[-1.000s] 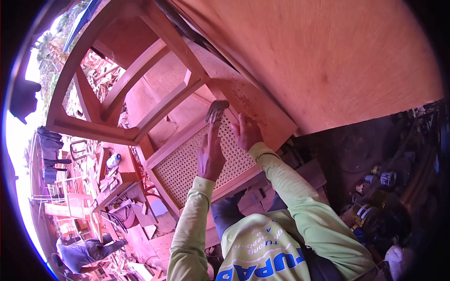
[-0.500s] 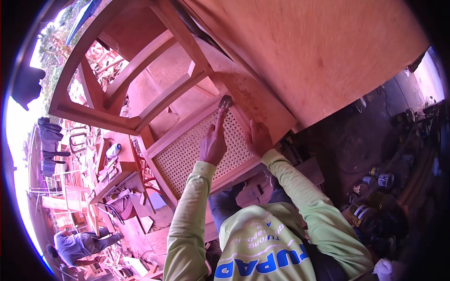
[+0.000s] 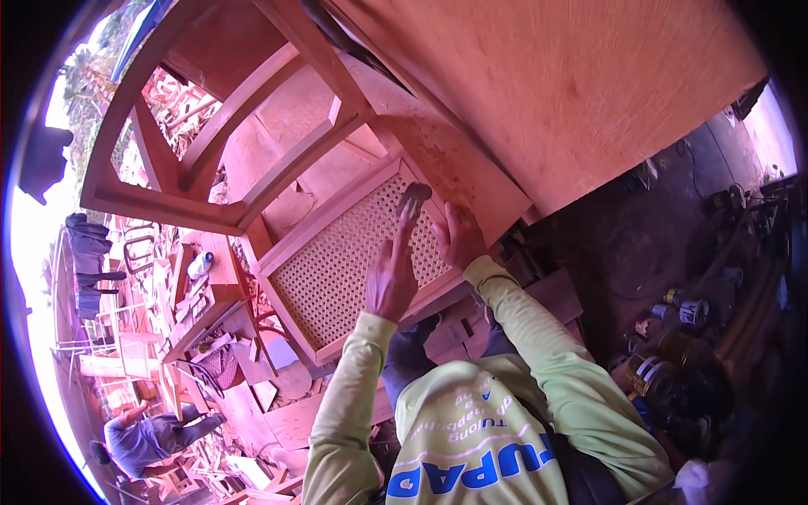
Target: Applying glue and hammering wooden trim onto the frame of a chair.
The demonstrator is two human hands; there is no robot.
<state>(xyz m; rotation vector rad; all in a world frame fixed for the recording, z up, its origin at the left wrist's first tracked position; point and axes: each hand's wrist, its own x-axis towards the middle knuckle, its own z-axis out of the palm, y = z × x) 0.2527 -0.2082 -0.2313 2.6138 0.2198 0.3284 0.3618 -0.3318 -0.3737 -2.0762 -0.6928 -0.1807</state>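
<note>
A wooden chair frame (image 3: 244, 217) lies tilted before me, with a woven cane panel (image 3: 337, 273) set in its seat frame. My left hand (image 3: 392, 282) is closed on a small tool with a grey head (image 3: 414, 195), its index finger stretched along it. Blur hides the tool's exact kind. The head is over the panel's far right corner, beside the seat rail. On the right side rail, my right hand (image 3: 461, 240) lies with its fingers stretched out and apart, near the tool. I see nothing held in it.
A large plywood sheet (image 3: 555, 93) leans at the upper right. Several cans (image 3: 665, 362) stand in the dark area on the right. At left are wood scraps, a white bottle (image 3: 199, 265), and another person (image 3: 151, 438) farther off.
My left hand has drawn back slightly toward me and right, and the tool head has come down with it. The right hand's fingers have shifted up and spread on the rail.
</note>
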